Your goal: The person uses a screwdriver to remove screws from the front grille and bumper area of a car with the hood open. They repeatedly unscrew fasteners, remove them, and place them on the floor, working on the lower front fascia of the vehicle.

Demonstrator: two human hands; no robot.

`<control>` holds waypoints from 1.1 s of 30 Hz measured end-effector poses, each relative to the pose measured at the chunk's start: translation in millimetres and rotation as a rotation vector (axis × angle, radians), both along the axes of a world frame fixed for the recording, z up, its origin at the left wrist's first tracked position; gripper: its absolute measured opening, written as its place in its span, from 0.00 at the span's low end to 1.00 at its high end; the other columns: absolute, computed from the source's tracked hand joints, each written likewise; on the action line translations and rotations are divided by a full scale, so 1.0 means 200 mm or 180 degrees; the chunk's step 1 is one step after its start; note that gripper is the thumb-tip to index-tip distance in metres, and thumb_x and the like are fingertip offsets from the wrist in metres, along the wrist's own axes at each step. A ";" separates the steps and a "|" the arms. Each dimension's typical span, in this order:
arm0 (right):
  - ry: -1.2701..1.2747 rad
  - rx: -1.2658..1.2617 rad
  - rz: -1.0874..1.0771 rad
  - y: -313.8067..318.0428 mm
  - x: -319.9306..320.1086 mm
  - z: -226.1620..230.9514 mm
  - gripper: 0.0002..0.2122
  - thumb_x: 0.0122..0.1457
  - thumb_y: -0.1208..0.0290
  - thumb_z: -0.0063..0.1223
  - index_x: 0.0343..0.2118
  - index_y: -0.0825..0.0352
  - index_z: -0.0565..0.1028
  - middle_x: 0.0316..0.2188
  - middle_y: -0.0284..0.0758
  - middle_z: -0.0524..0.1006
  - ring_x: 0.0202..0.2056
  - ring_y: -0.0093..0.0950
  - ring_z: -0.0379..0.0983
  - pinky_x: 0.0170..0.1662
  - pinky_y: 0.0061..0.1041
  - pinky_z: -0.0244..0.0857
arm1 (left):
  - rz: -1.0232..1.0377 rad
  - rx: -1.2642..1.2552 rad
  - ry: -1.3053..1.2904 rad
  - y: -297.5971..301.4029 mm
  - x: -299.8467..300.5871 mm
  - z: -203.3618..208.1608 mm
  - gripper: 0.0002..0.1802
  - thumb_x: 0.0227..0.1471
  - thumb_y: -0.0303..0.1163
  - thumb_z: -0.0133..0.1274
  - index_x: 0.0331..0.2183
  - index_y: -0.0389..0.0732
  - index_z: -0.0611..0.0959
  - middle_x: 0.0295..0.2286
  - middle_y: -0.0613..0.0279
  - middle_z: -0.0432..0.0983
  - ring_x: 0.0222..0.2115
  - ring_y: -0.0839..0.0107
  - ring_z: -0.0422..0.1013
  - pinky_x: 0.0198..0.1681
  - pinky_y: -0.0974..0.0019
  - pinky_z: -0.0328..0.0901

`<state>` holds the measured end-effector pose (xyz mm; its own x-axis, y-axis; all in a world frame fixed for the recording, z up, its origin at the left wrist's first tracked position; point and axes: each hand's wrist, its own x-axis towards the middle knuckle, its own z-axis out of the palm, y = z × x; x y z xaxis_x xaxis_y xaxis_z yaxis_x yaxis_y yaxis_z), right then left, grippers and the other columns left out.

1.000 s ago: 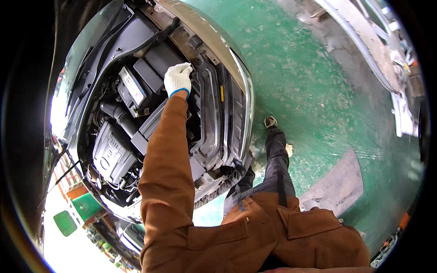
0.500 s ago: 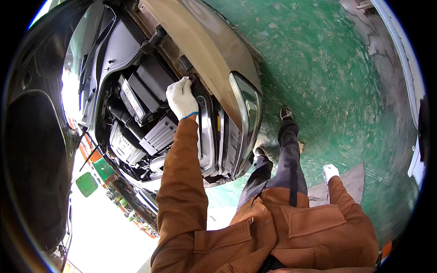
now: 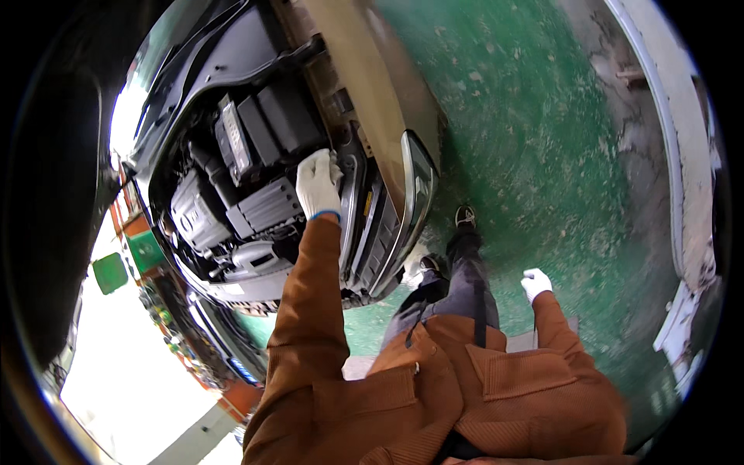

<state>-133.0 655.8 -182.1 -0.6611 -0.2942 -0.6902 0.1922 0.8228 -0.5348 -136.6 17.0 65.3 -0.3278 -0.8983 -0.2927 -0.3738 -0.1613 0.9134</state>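
Observation:
My left hand [image 3: 318, 184], in a white knit glove with a blue cuff, is over the engine bay [image 3: 232, 186] of a tan car, by its front cross panel [image 3: 353, 186]. Its fingers are bent and pressed together; what they hold, if anything, is hidden. Beside this hand are a black box-shaped cover [image 3: 288, 116] and a grey ribbed cover [image 3: 265, 208]. My right hand [image 3: 535, 284], gloved the same way, hangs above the green floor at my right side. Its fingers are curled in, and no object shows in them.
The raised hood [image 3: 54, 201] fills the left. A headlight [image 3: 420, 174] and the tan fender [image 3: 368, 66] lie between the engine bay and the green floor [image 3: 527, 132]. A pale wall edge [image 3: 670, 132] runs down the right. Cluttered shelves [image 3: 167, 314] stand at lower left.
The view has shifted with my head. My left hand has drawn back along the engine bay's front edge, toward my body. My right hand still hangs at my side, fingers curled.

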 end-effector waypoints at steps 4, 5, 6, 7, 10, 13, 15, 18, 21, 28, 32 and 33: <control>-0.0168 -0.0954 -0.0672 -0.60 -0.44 0.67 0.13 0.62 0.77 0.58 0.51 0.66 0.79 0.31 0.32 0.81 0.25 0.21 0.72 0.30 0.24 0.69 | 0.0508 0.1535 0.1080 0.41 0.49 0.06 0.10 0.68 0.34 0.55 0.44 0.37 0.82 0.36 0.55 0.83 0.32 0.66 0.80 0.36 0.62 0.77; -0.0220 -0.1202 -0.0841 -0.78 -0.54 0.96 0.14 0.63 0.79 0.55 0.51 0.66 0.79 0.33 0.32 0.81 0.25 0.20 0.72 0.30 0.23 0.69 | 0.0485 0.1869 0.1153 0.55 0.58 0.12 0.10 0.68 0.32 0.53 0.44 0.37 0.82 0.38 0.53 0.83 0.33 0.65 0.80 0.37 0.62 0.77; -0.0267 -0.1468 -0.1026 -0.92 -0.61 1.24 0.14 0.64 0.81 0.53 0.52 0.66 0.78 0.34 0.32 0.81 0.26 0.20 0.71 0.31 0.22 0.69 | 0.0402 0.2208 0.1320 0.65 0.66 0.17 0.10 0.69 0.32 0.52 0.44 0.36 0.82 0.40 0.51 0.84 0.34 0.64 0.81 0.37 0.61 0.78; -0.0279 -0.2181 -0.1242 -1.00 -0.63 1.41 0.15 0.64 0.82 0.52 0.53 0.67 0.78 0.36 0.33 0.81 0.28 0.21 0.72 0.33 0.23 0.69 | 0.0362 0.2440 0.1526 0.75 0.77 0.13 0.10 0.69 0.33 0.52 0.44 0.36 0.82 0.40 0.49 0.84 0.34 0.63 0.81 0.38 0.59 0.78; -0.0865 -0.4021 -0.1908 -1.19 -0.57 1.87 0.17 0.63 0.83 0.48 0.53 0.69 0.77 0.40 0.36 0.80 0.34 0.23 0.72 0.38 0.24 0.70 | 0.0276 0.3039 0.1861 0.97 0.92 0.19 0.09 0.70 0.30 0.50 0.45 0.36 0.81 0.41 0.47 0.83 0.35 0.60 0.81 0.39 0.56 0.79; -0.0852 -0.4770 -0.1702 -1.25 -0.41 2.02 0.17 0.62 0.81 0.47 0.52 0.67 0.79 0.38 0.36 0.80 0.32 0.22 0.70 0.36 0.25 0.67 | -0.0141 0.3180 0.2122 1.06 0.98 0.22 0.09 0.68 0.27 0.52 0.48 0.36 0.81 0.43 0.48 0.81 0.37 0.60 0.80 0.42 0.56 0.78; -0.0815 -0.5025 -0.1473 -1.25 -0.31 2.10 0.16 0.63 0.80 0.47 0.52 0.66 0.80 0.36 0.36 0.79 0.29 0.21 0.67 0.33 0.25 0.63 | -0.0284 0.3251 0.2501 1.11 1.00 0.27 0.13 0.65 0.27 0.56 0.50 0.36 0.80 0.44 0.49 0.81 0.37 0.61 0.79 0.43 0.57 0.77; -0.0710 -0.5213 -0.1222 -1.25 -0.23 2.18 0.16 0.63 0.80 0.47 0.52 0.66 0.80 0.35 0.36 0.79 0.28 0.21 0.65 0.33 0.24 0.61 | -0.0506 0.3105 0.3244 1.14 1.01 0.29 0.23 0.58 0.28 0.62 0.54 0.35 0.79 0.48 0.54 0.80 0.40 0.65 0.78 0.47 0.59 0.75; -0.0635 -0.5357 -0.1114 -1.25 -0.18 2.28 0.16 0.63 0.82 0.46 0.51 0.68 0.80 0.34 0.36 0.80 0.26 0.21 0.65 0.31 0.24 0.60 | -0.0598 0.3094 0.3529 1.15 1.04 0.36 0.23 0.57 0.29 0.63 0.53 0.32 0.80 0.47 0.54 0.80 0.41 0.69 0.77 0.47 0.63 0.72; -0.0863 -0.5575 -0.0862 -1.24 -0.32 2.31 0.16 0.62 0.84 0.47 0.50 0.70 0.81 0.35 0.37 0.81 0.27 0.22 0.66 0.31 0.24 0.61 | -0.0511 0.2890 0.3652 1.21 1.01 0.43 0.19 0.59 0.27 0.62 0.50 0.31 0.82 0.48 0.54 0.79 0.41 0.68 0.78 0.47 0.63 0.73; -0.1073 -0.5567 -0.0930 -1.20 -0.45 2.28 0.16 0.62 0.83 0.47 0.50 0.69 0.80 0.35 0.37 0.81 0.27 0.21 0.65 0.32 0.24 0.61 | -0.0423 0.2727 0.3498 1.30 0.90 0.45 0.18 0.59 0.27 0.62 0.49 0.31 0.82 0.47 0.54 0.80 0.40 0.69 0.78 0.46 0.64 0.73; -0.1097 -0.5541 -0.0929 -1.19 -0.49 2.27 0.16 0.62 0.83 0.48 0.50 0.69 0.80 0.35 0.37 0.80 0.27 0.21 0.64 0.32 0.24 0.60 | -0.0349 0.2615 0.3384 1.33 0.86 0.47 0.18 0.59 0.27 0.63 0.49 0.31 0.81 0.45 0.54 0.81 0.38 0.69 0.79 0.45 0.64 0.73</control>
<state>-231.6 418.6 272.7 -0.7275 -0.6697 0.1490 0.4913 -0.6601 -0.5682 34.9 282.1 160.0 -0.7887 -0.5419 -0.2904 0.4033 -0.8125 0.4209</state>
